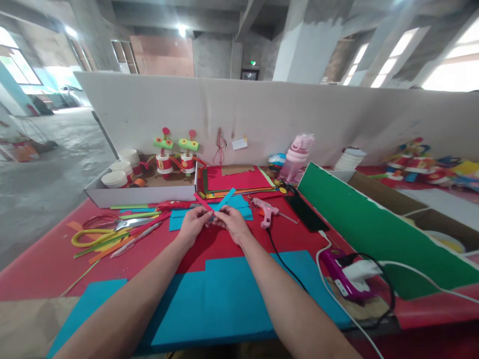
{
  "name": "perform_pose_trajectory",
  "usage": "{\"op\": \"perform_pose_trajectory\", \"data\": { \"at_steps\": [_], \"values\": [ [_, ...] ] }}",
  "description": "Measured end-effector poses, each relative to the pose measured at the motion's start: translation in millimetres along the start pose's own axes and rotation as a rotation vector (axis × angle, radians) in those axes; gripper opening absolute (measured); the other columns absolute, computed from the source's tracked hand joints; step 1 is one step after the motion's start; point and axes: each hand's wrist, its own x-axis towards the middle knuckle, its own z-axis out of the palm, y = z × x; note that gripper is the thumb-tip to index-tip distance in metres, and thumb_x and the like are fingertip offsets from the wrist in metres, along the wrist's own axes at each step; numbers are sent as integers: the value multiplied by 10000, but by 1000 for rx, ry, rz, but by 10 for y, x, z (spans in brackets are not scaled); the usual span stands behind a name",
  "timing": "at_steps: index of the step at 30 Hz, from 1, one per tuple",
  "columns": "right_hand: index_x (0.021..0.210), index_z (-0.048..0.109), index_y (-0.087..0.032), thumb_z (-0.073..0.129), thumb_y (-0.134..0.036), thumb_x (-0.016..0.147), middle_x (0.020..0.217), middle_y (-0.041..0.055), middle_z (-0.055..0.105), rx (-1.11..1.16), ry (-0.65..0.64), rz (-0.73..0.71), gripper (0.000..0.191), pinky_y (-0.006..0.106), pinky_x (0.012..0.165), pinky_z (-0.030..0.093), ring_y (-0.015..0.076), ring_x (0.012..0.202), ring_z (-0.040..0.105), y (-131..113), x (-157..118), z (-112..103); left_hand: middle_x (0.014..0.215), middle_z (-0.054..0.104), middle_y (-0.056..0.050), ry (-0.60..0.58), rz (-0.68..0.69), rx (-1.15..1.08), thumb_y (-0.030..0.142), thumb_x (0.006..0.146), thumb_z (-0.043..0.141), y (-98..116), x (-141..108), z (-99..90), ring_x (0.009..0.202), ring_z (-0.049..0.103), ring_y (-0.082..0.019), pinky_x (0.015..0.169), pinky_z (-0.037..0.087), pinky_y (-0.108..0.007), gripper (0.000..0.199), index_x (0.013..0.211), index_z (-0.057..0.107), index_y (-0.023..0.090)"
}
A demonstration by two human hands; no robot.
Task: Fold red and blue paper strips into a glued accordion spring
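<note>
A red strip (203,201) and a blue strip (226,198) are held above the middle of the table (45,262), and their lower ends meet at the fingertips in a V shape. The left hand (196,224) pinches the red strip, with thumb and fingers closed on it; the right hand (232,223) pinches the blue strip in the same way. I cannot tell if the two ends are glued or only touching. If they are only touching, a small turn of one hand could spoil the angle.

Just beyond the hands lie blue paper pieces (242,203), and to the right rests a glue gun (268,212), its nozzle toward these papers. It does not show if the gun is hot; if it is, a drop could stain the paper or burn a finger. Its black cord (279,254) runs close beside the right forearm, toward the near edge, so a careless elbow could drag the gun.

Farther right are a phone (306,213) and a purple power strip (346,279), whose white cable (324,286) hangs over the near edge and might be caught. Toward the left edge, scissors (130,224) lie among loose paper strips (112,249), which could be easily mixed up.
</note>
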Motion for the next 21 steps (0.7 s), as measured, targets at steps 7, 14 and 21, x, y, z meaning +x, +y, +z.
{"op": "perform_pose_trajectory", "data": {
  "at_steps": [7,14,21],
  "values": [
    [681,535,-176,804,-358,553,569,-37,628,-5,45,-55,349,279,629,558,113,538,613,52,15,29,553,575,15,-28,-27,-68,402,665,740,13,-21,22,492,473,-88,501,364,-217,289,699,622,141],
    [689,534,-180,795,-353,564,570,-41,614,-29,31,-42,337,297,642,562,121,558,607,6,-17,38,523,562,19,-14,-46,-74,364,660,748,38,-23,-7,487,474,-87,513,381,-215,254,707,644,137],
    [814,598,-172,791,-347,582,579,-37,627,-20,-65,-45,349,292,635,561,122,539,618,-44,-45,21,576,597,-8,-40,-59,-87,342,653,758,45,-30,-18,511,485,-94,515,391,-220,236,700,662,132]
  ]
}}
